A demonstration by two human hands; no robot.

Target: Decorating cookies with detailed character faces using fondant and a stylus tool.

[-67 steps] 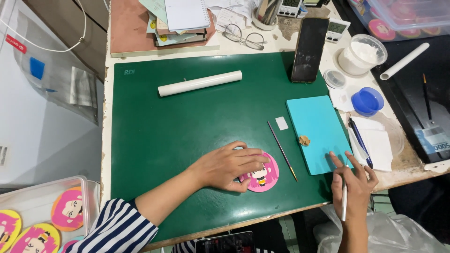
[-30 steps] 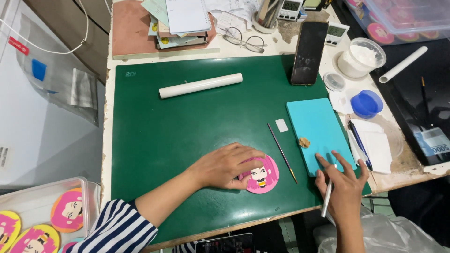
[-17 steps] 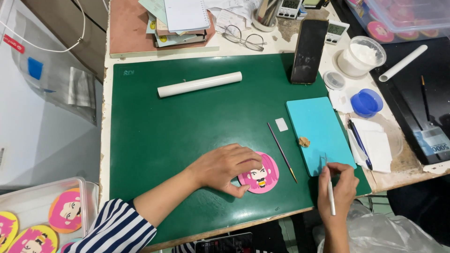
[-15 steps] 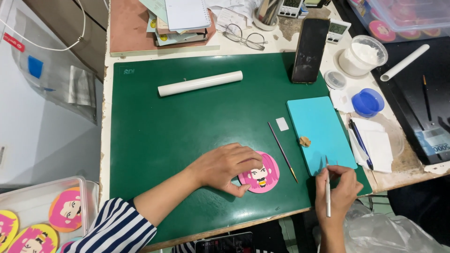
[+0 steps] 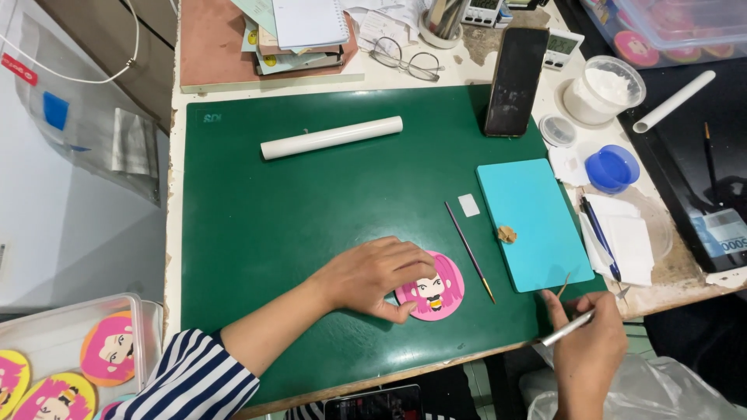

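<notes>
A round pink disc [image 5: 436,289] with a small cartoon figure lies near the front of the green cutting mat [image 5: 311,225]. My left hand [image 5: 373,274] rests on the disc's left side, fingertips pressing its edge. My right hand [image 5: 587,342] is at the mat's front right corner, below the turquoise board [image 5: 533,222]. It grips a thin silver tool [image 5: 572,327] that points up to the right. A small brown lump [image 5: 507,233] sits on the board's left edge.
A thin brush [image 5: 469,250] lies between disc and board, with a small white square [image 5: 468,204] above it. A white roller [image 5: 331,138], a dark phone [image 5: 516,71], a powder tub [image 5: 603,87] and a blue lid [image 5: 611,168] stand farther back. A tray [image 5: 70,350] at the front left holds more pink discs.
My right hand has drawn back from the turquoise board toward the table's front edge, and turned the silver tool from upright to slanting. The left hand and disc have stayed put.
</notes>
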